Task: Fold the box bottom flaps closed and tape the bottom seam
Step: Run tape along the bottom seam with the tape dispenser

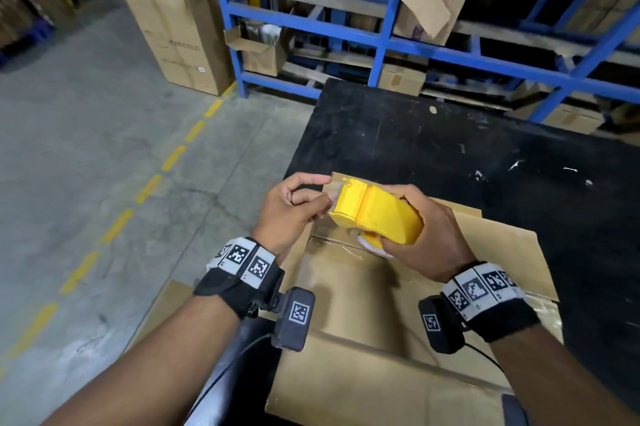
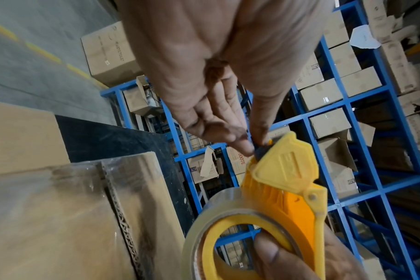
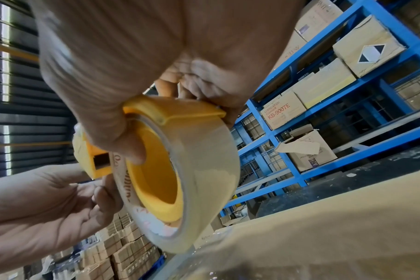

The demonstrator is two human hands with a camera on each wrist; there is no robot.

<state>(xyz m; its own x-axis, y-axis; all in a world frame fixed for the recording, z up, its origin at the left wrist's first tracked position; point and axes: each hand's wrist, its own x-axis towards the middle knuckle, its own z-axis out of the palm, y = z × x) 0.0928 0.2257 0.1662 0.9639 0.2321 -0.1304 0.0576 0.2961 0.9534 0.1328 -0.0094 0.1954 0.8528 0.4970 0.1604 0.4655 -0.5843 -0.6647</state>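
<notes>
A: Warehouse aisle, blue racks behind, black bench ahead. We have the box lying on the bench just under our hands, flaps folded shut as far as we can see, with clear tape already glinting across part of it.

B: Noted. Hands?

A: Right hand wraps the yellow dispenser, thumb hooked inside the roll. Left hand is at the cutter end; its fingers are narrowed to a pinch at the blade, seemingly on the loose tape end. The tape itself is too clear to make out there.

B: So the step is freeing a tab?

A: We judge so. To do it well, we should pull a short tab straight off the roll, keep fingertips clear of the teeth, and keep the sticky face off itself. Then we anchor the tab over the box edge and run along the seam with steady pressure.
</notes>
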